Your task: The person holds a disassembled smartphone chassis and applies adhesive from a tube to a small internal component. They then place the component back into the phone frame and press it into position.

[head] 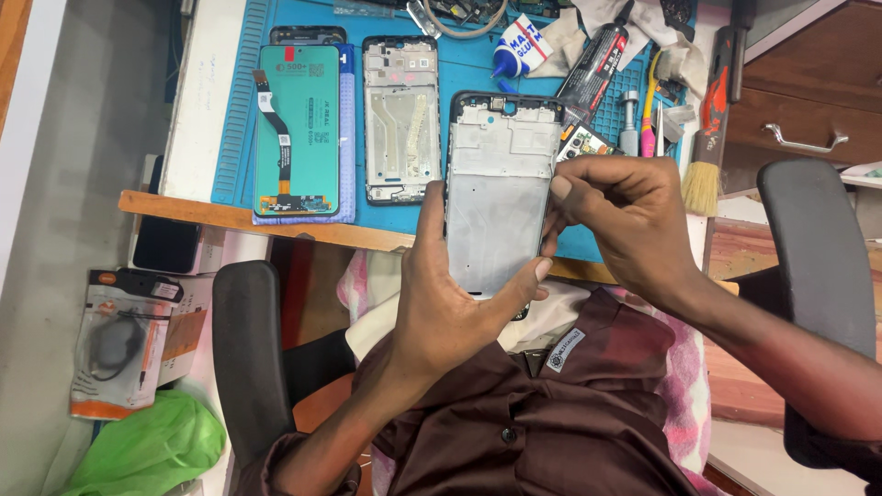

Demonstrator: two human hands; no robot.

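**Hands on a bare phone frame above the lap**

Fabric comes first in my view: a dark brown shirt (551, 432) with a small grey patch fills the bottom, with a pink cloth (684, 367) beside it and black chair armrests on either side. A green bag (147, 445) and a packaged cable (119, 340) lie on the floor at the lower left.

Just above the shirt I see the left hand (450, 294) gripping a silver phone frame (496, 197) from its lower end, fingers wrapped behind it and the thumb pressed against its right edge, so the hand is clamped on the frame. The frame stands nearly upright in the picture, its inner metal plate facing me, held over the worktop's front edge rather than lying on it.

The right hand (625, 216) sits at the frame's right edge, fingers curled together and touching the rim about halfway up; I cannot tell whether they pinch anything small.

Beyond the hands lies a blue mat (459, 73) on the worktop. On it, left of the held frame, rest a second phone frame (401, 119) and, further left, a green-backed display panel (296, 129) with its flex cable. At the far edge I see a white and blue glue bottle (519, 48), a black adhesive tube (597, 64), a pink-handled tool (649, 124) and, at the right, a brush (706, 156) with pale bristles.
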